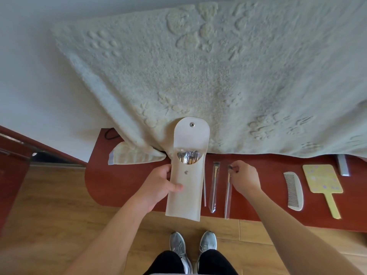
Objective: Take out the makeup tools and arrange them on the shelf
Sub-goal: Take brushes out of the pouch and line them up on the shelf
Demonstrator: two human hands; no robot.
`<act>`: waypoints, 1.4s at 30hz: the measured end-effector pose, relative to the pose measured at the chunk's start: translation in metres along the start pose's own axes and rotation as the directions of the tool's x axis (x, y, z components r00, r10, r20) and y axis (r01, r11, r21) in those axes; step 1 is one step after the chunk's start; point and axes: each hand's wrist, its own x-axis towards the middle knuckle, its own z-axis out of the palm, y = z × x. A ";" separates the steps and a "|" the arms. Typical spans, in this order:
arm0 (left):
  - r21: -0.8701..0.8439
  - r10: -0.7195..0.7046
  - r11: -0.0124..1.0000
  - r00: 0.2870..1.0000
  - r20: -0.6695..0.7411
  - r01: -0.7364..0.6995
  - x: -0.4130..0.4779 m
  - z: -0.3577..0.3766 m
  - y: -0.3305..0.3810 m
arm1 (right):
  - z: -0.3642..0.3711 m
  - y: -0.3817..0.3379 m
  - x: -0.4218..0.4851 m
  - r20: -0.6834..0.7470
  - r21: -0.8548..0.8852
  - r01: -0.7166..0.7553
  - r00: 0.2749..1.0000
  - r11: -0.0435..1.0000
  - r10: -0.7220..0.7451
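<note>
One pouch (185, 187), three sleeved brushes (204, 193) (214, 187) (228, 197), one comb (293, 190), one mirror (322, 178)

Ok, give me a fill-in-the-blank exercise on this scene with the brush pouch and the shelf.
The left hand holds the cream pouch, whose flap is ____.
The right hand pinches the top of a sleeved brush lying on the shelf, whose colour is ____.
The white comb lies to the ____ of the yellow hand mirror.
Missing words: open; red; left.
</note>
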 end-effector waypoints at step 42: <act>-0.073 0.048 0.996 0.996 0.072 -0.043 -0.054 -0.030 0.003 | -0.021 -0.016 -0.030 -0.136 -0.094 0.074 0.987 0.993 -0.087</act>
